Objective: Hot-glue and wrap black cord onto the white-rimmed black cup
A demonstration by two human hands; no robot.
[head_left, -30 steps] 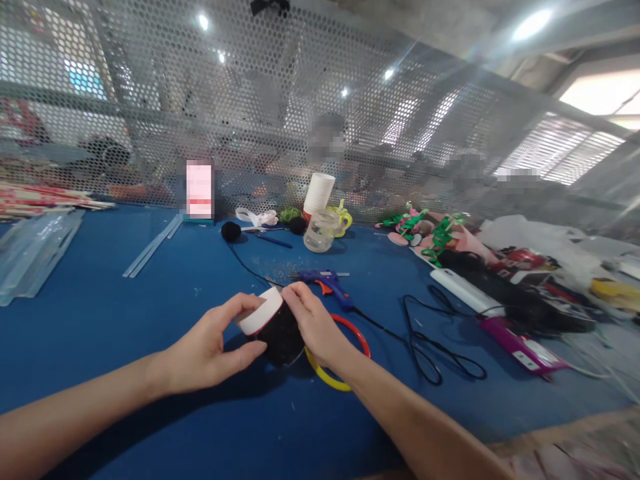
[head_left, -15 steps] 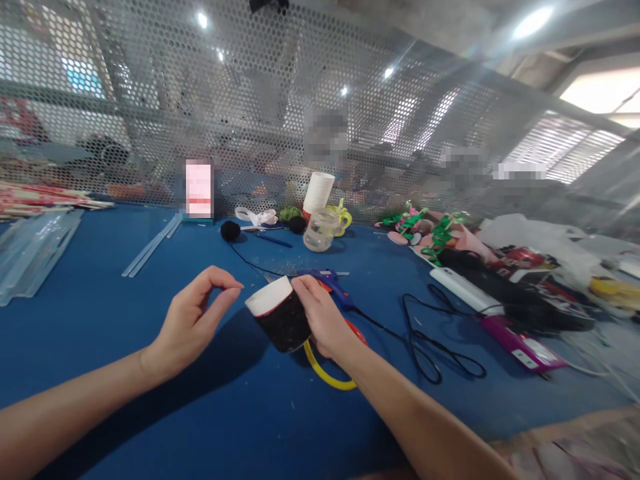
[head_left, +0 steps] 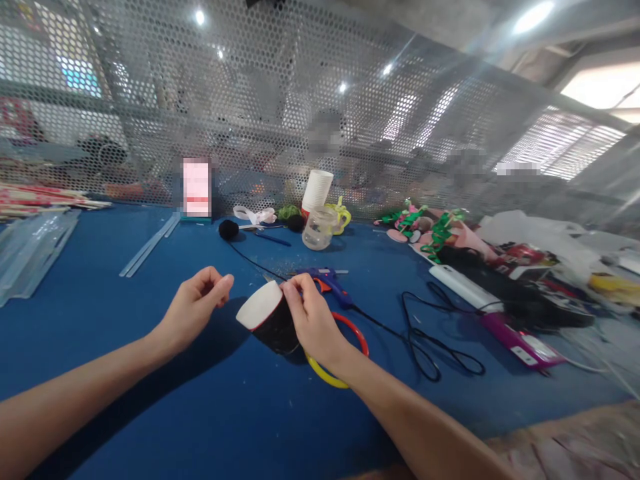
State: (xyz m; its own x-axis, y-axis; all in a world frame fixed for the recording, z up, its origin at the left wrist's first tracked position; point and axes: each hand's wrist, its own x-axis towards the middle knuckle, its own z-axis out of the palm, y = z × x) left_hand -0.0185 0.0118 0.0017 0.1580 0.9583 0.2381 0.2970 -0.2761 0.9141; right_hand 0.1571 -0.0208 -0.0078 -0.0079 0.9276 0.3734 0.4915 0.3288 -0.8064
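A paper cup (head_left: 274,327) with a white inside and a black covering round its outer wall is tilted above the blue table. My right hand (head_left: 314,323) pinches its rim and side, and the cup's mouth faces left. To the left of the cup, apart from it, my left hand (head_left: 197,307) is closed with thumb against curled fingers; whether it holds anything thin cannot be seen. Behind the right hand lies a blue glue gun (head_left: 333,283) with an orange trigger. A red and yellow ring (head_left: 361,333) lies partly under the right wrist.
Black yarn balls (head_left: 229,230), a blue pen (head_left: 273,238), a clear jar (head_left: 319,230) and stacked white cups (head_left: 318,190) stand farther back. Glue sticks (head_left: 40,250) lie left. A looping black cable (head_left: 425,360) and a purple power strip (head_left: 523,343) are right, before a perforated metal screen (head_left: 260,120).
My left hand has moved a little left, away from the cup, and its fingers are curled tighter. The cup has turned and tipped, with my right hand shifted slightly left on it.
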